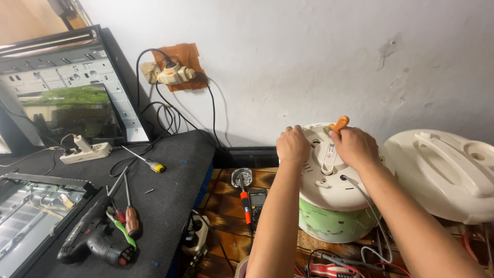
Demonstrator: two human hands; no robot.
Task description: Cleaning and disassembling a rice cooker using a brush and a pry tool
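Both hands work at the far edge of an upturned rice cooker (pixel 329 206), a round appliance with a white base facing up and a pale green body below, standing on a wooden bench (pixel 226 226) right of centre. The left hand (pixel 292 145) rests on the cooker's far-left rim with fingers curled down over the edge; whether it pinches anything cannot be told. The right hand (pixel 355 146) is closed around an orange-handled screwdriver (pixel 339 124), whose handle sticks up above the knuckles at the far rim. A grey cord (pixel 368 206) runs from the white base down the near right side of the cooker.

Just right of the cooker lies a white lid (pixel 442 172) with a carrying handle, near but apart from it. Left of the cooker, on the wood, a soldering iron (pixel 244 198) with an orange grip lies beside a dark multimeter (pixel 257 202).

Farther left, a black-covered bench (pixel 170 206) carries a cordless drill (pixel 90 239) at the near edge, two screwdrivers (pixel 128 213) beside it, a yellow-handled screwdriver (pixel 149 162) farther back and a white power strip (pixel 85 152). A wall socket (pixel 172 72) on the far wall holds several plugs.
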